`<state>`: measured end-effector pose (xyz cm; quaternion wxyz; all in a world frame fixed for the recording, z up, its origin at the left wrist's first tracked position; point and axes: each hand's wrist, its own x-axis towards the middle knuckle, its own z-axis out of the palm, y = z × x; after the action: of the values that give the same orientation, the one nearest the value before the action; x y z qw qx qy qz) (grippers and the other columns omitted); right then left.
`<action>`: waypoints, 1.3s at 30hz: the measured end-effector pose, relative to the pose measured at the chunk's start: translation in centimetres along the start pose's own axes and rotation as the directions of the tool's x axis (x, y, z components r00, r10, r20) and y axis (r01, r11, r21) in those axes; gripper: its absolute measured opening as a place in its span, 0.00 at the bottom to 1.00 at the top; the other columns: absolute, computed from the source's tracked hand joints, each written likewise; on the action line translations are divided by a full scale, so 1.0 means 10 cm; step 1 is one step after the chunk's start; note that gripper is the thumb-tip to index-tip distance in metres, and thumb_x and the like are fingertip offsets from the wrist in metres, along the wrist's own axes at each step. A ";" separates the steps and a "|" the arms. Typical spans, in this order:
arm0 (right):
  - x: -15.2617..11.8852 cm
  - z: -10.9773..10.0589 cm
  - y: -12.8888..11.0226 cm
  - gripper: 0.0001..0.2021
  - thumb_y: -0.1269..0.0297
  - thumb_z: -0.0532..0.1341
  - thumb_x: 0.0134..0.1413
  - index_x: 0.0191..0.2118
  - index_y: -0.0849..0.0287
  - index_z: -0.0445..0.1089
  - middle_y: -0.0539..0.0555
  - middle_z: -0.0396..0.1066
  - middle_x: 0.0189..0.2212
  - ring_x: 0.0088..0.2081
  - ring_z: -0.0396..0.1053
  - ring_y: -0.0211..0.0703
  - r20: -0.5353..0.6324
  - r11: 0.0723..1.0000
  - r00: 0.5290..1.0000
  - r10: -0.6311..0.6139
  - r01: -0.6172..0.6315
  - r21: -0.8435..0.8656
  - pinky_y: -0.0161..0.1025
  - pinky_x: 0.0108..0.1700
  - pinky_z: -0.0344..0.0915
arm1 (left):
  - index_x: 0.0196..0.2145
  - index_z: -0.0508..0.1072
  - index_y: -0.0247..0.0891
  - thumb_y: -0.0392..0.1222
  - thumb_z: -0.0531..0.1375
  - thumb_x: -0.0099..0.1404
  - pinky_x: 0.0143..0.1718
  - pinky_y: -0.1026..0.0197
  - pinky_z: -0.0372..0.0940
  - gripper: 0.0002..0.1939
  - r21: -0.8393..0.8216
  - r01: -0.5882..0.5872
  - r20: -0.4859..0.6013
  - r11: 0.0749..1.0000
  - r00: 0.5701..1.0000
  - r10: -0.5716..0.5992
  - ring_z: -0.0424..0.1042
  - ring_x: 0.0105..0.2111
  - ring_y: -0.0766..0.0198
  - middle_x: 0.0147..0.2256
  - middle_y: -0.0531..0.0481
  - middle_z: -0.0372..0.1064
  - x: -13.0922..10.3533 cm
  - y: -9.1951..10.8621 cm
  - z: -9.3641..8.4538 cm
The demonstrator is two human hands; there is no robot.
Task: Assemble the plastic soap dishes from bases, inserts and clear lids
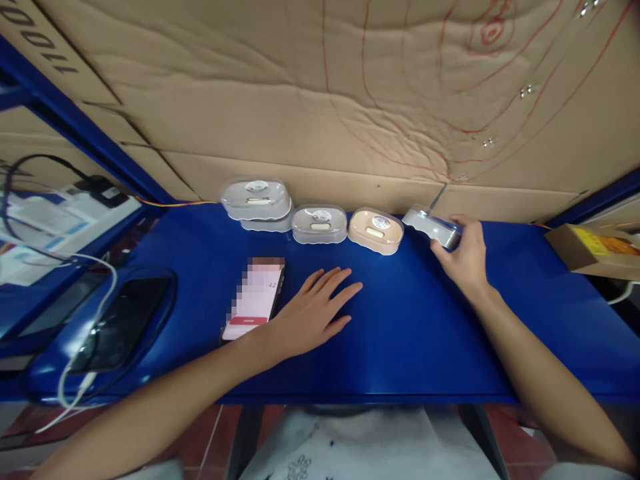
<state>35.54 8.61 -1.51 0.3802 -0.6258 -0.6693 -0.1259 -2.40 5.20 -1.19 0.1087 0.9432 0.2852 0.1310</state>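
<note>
My right hand (467,257) grips the right end of a shiny, clear-topped oval case (435,228), thumb in front and fingers behind. That case is near the cardboard wall, to the right of a peach oval case (376,230) with a clear lid and a round sticker. Left of the peach case sits a similar grey case (319,224). Farther left, another grey case (256,199) rests on top of a second one. My left hand (313,313) is open and palm down over the blue table, fingers spread, holding nothing. Its wrist is just right of a phone (253,300).
The blue table (400,347) runs up to a cardboard wall (250,120) with red lines. At left lie a dark phone (123,323) and a white cable (107,293). A small cardboard box (575,250) stands at the right edge.
</note>
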 end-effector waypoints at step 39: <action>-0.51 -0.15 -1.05 0.50 0.42 0.73 0.56 0.76 0.51 0.50 0.69 0.52 0.75 0.72 0.59 0.69 0.553 0.814 0.634 -0.540 0.226 0.536 0.67 0.66 0.67 | 0.65 0.63 0.42 0.47 0.74 0.59 0.63 0.38 0.68 0.41 -0.152 0.014 -0.015 0.988 1.000 -0.016 0.65 0.63 0.38 0.63 0.34 0.57 0.02 0.09 -0.08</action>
<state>25.88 1.92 -0.71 0.1939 -0.3687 -0.8912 0.1796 -2.01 4.72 -0.17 0.1789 0.9290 0.2823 0.1593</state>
